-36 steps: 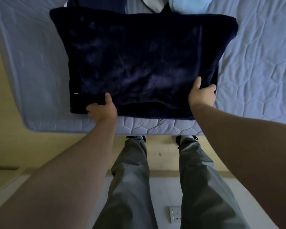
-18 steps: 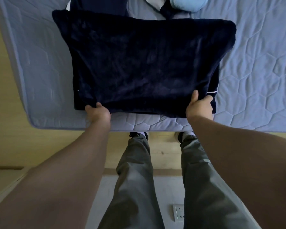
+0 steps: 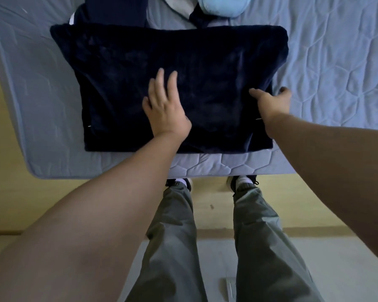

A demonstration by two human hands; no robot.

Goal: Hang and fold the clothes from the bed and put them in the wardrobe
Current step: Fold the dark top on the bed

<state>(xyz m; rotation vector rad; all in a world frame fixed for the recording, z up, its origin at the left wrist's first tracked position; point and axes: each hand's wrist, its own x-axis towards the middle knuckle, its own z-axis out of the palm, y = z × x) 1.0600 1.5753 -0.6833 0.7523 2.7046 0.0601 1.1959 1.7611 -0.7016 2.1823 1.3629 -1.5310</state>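
Note:
A dark navy fleece garment (image 3: 118,73) lies folded into a wide rectangle on the blue quilted bed (image 3: 336,62), close to the near edge. My left hand (image 3: 164,110) rests flat on the middle of it, fingers straight and spread. At its right edge, my right hand (image 3: 271,103) grips the fabric, thumb on top and fingers curled past the edge.
Behind the folded garment lie another dark garment (image 3: 116,9), a pale grey one (image 3: 179,5) and a light blue one (image 3: 223,5). The bed's rounded corner is at the left. My legs stand against the bed on a yellowish floor.
My left hand let go of the near-left corner and moved onto the middle of the garment. My right hand shifted from the near-right corner up to the right edge.

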